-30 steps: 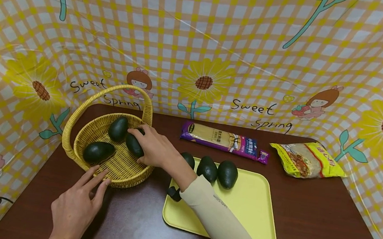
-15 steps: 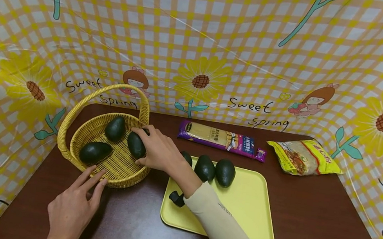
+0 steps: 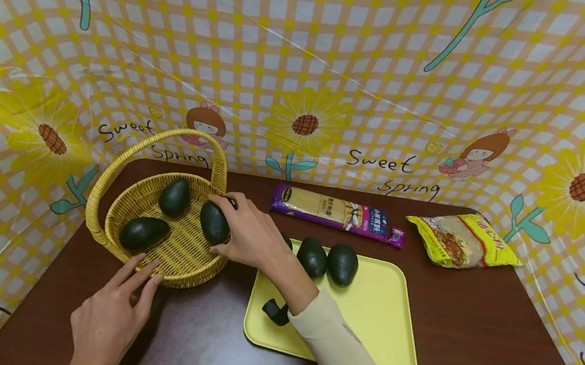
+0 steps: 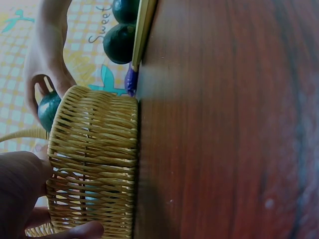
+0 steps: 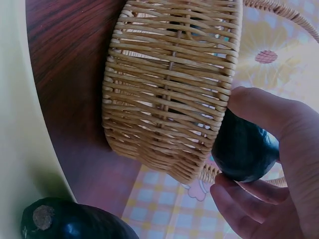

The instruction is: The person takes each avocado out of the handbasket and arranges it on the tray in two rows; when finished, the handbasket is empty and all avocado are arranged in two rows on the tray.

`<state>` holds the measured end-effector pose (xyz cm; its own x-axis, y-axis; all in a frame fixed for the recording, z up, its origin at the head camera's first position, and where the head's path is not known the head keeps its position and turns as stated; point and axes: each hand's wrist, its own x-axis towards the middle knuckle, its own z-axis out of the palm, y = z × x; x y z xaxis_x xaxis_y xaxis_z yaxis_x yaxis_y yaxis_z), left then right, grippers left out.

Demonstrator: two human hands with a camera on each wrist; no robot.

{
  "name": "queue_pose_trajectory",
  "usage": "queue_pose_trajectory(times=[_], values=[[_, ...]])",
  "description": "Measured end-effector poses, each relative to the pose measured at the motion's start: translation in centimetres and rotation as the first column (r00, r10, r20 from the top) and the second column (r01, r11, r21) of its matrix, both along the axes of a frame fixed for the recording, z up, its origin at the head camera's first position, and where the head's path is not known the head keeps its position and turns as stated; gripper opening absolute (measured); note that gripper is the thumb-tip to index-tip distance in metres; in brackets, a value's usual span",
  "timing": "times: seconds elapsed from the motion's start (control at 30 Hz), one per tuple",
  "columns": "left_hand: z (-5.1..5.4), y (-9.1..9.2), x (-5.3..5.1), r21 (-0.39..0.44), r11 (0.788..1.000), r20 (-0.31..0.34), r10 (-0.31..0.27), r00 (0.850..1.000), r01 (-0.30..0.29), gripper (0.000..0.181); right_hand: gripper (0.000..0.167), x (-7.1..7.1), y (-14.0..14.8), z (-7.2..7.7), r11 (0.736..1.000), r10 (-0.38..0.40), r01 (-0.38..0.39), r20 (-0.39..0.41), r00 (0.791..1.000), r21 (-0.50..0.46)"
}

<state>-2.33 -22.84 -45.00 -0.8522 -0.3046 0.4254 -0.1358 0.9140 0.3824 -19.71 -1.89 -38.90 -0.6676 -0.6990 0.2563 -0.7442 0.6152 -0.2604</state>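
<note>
In the head view my right hand [image 3: 251, 232] grips a dark green avocado [image 3: 214, 223] at the right side of the yellow wicker basket [image 3: 192, 276]. The right wrist view shows this avocado [image 5: 244, 147] at rim height, with the thumb on one side and fingers on the other. Two more avocados, one at the back [image 3: 174, 197] and one at the left [image 3: 144, 233], lie inside the basket. My left hand [image 3: 112, 315] holds the basket's near rim. In the left wrist view, its digits sit on both sides of the woven wall [image 4: 94, 144].
A yellow tray [image 3: 378, 337] bears several avocados [image 3: 343, 265], one partly behind my right arm. A black piece [image 3: 276, 312] shows beside my right wrist. Behind lie a purple pasta pack [image 3: 334, 214] and a yellow food bag [image 3: 461, 241]. The basket's handle [image 3: 127, 157] arches up.
My right hand has drawn the avocado rightward and up toward the basket's right rim. My left hand stays at the near rim. The head view has shifted slightly.
</note>
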Motion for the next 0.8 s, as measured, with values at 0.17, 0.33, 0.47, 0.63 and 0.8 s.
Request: queue_pose_trajectory(times=[0.17, 0.33, 0.47, 0.63, 0.8], values=[[0.0, 0.0, 0.0, -0.002, 1.000, -0.002, 0.002, 1.000, -0.002, 0.036, 0.100, 0.4, 0.5, 0.2, 1.000, -0.004, 0.004, 0.019, 1.000, -0.025], [0.0, 0.1, 0.0, 0.001, 1.000, -0.008, -0.001, 1.000, 0.001, 0.036, 0.100, 0.7, 1.1, 0.3, 0.999, -0.013, 0.014, 0.026, 1.000, -0.039], [0.0, 0.1, 0.0, 0.002, 1.000, -0.013, -0.002, 1.000, 0.002, 0.036, 0.100, 0.9, 1.5, 0.3, 0.998, -0.014, 0.017, 0.043, 0.999, -0.064], [0.0, 0.1, -0.1, -0.002, 1.000, -0.012, -0.002, 1.000, 0.002, 0.036, 0.100, 1.2, 2.1, 0.2, 0.998, -0.023, 0.025, 0.048, 0.999, -0.060], [-0.1, 0.1, 0.0, 0.004, 1.000, -0.001, 0.001, 1.000, -0.001, 0.036, 0.101, 1.5, 2.6, 0.1, 0.998, -0.030, 0.032, 0.040, 0.999, -0.052]])
